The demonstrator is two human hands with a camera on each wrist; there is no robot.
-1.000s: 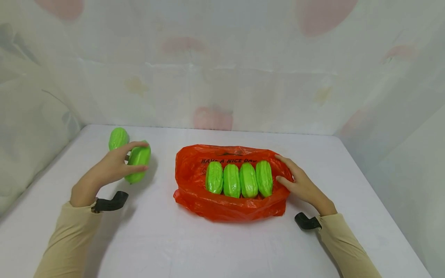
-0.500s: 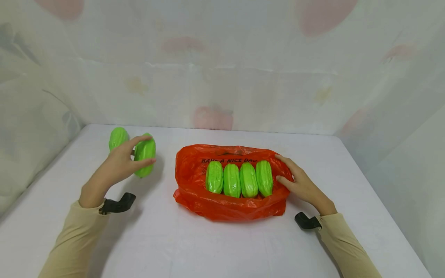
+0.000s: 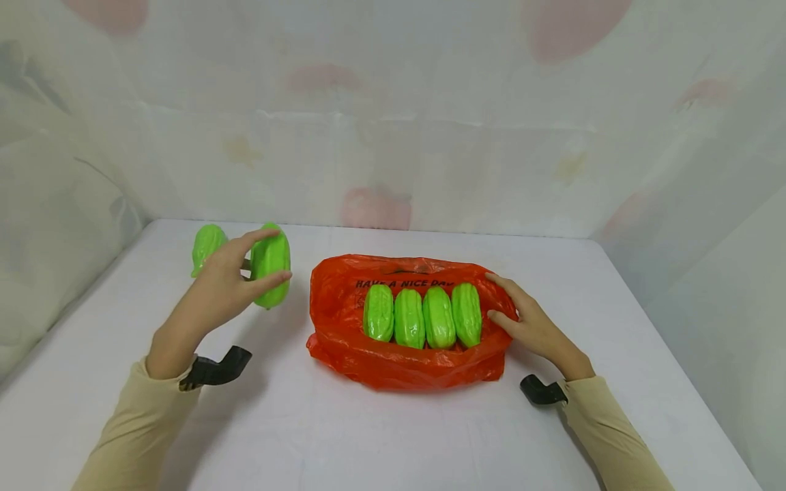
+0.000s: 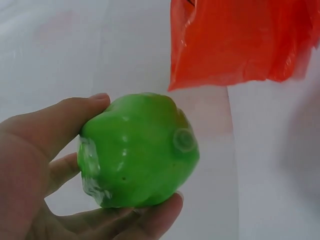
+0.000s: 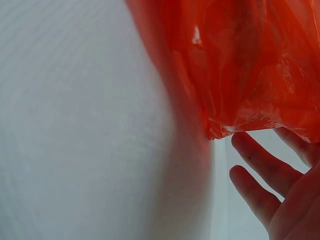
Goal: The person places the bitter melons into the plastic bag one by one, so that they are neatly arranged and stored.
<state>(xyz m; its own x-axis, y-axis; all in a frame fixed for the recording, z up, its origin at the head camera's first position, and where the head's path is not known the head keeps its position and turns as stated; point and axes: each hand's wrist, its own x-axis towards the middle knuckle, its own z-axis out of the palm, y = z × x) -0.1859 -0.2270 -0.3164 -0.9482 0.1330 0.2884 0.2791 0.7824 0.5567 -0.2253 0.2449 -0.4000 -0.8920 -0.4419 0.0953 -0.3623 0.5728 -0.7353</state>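
My left hand (image 3: 224,279) holds a ribbed bright-green gourd (image 4: 145,155) between thumb and fingers, raised off the table left of the bag. In the left wrist view its rounded end faces the camera. A red plastic bag (image 3: 393,372) printed "HAVE A NICE DAY" lies mid-table with its mouth spread wide. Several matching gourds (image 3: 379,314) sit side by side inside it. My right hand (image 3: 531,327) holds the bag's right edge, the thumb over the rim. In the right wrist view, other fingers (image 5: 265,165) extend loosely outside the bag.
One more green gourd (image 3: 207,245) lies at the table's far left, partly behind my left hand. The white table (image 3: 381,443) meets pale patterned sheeting (image 3: 460,170) at the back and along both sides.
My left hand has carried the gourd rightward and slightly farther back, closer to the bag. The right hand, the bag and the gourds inside have stayed put.
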